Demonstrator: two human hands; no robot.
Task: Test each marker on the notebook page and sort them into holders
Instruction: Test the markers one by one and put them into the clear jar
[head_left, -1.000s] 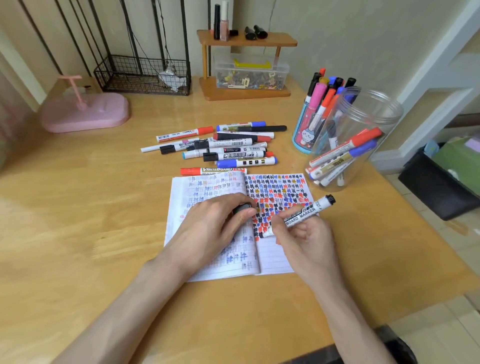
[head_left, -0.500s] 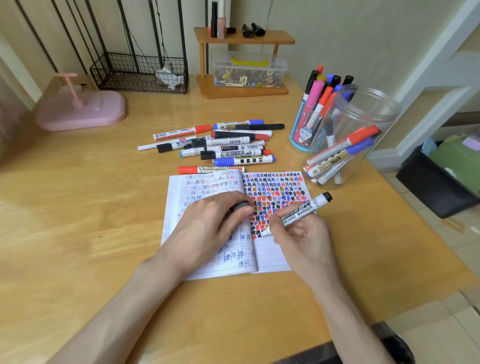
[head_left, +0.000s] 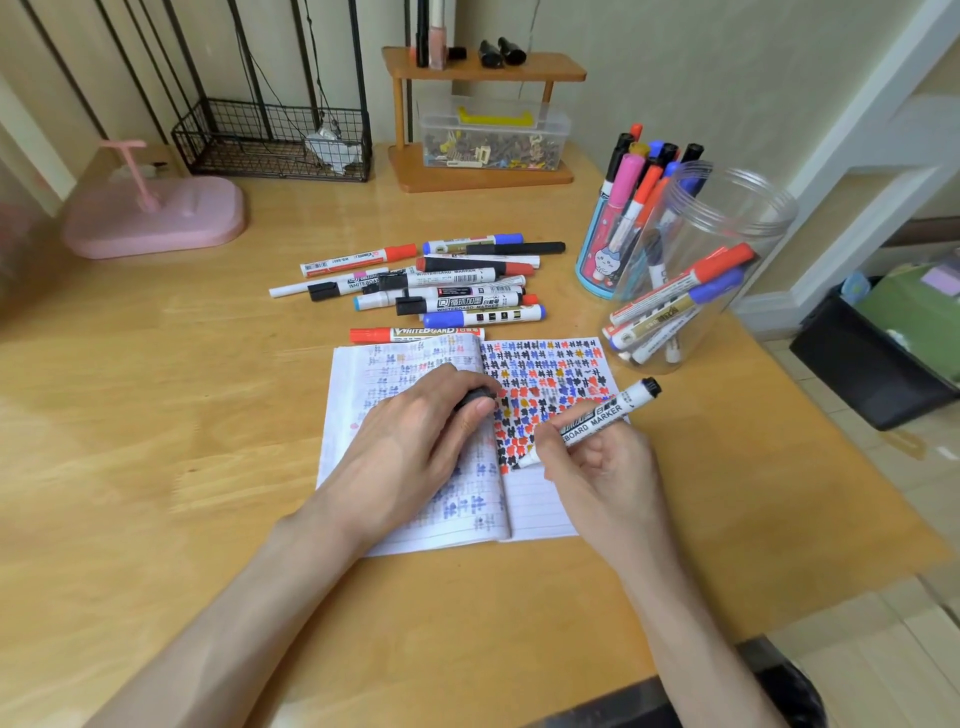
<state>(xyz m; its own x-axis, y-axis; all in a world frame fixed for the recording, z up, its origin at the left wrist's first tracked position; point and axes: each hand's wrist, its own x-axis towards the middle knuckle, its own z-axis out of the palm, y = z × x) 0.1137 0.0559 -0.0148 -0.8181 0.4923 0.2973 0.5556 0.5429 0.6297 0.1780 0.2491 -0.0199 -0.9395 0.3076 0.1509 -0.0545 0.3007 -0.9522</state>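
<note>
An open notebook (head_left: 535, 512) lies on the wooden desk, its right page filled with black, blue and red test marks. My right hand (head_left: 597, 467) grips a white whiteboard marker (head_left: 597, 415), tip down on the right page. My left hand (head_left: 410, 447) presses on the left page and holds the marker's black cap (head_left: 470, 397) between thumb and fingers. Several loose markers (head_left: 447, 283) lie in a pile behind the notebook. A blue cup holder (head_left: 605, 260) full of upright markers and a clear plastic jar (head_left: 727, 218) with a few markers stand at the right.
A pink stand (head_left: 156, 215) sits at the far left, a black wire basket (head_left: 270, 140) behind it. A small wooden shelf (head_left: 483, 104) with a clear box of clips stands at the back. The desk's right edge drops to a black bin (head_left: 862, 364).
The marker's tip has shifted slightly lower on the right page as my right hand moves. My left hand stays on the notebook with the cap.
</note>
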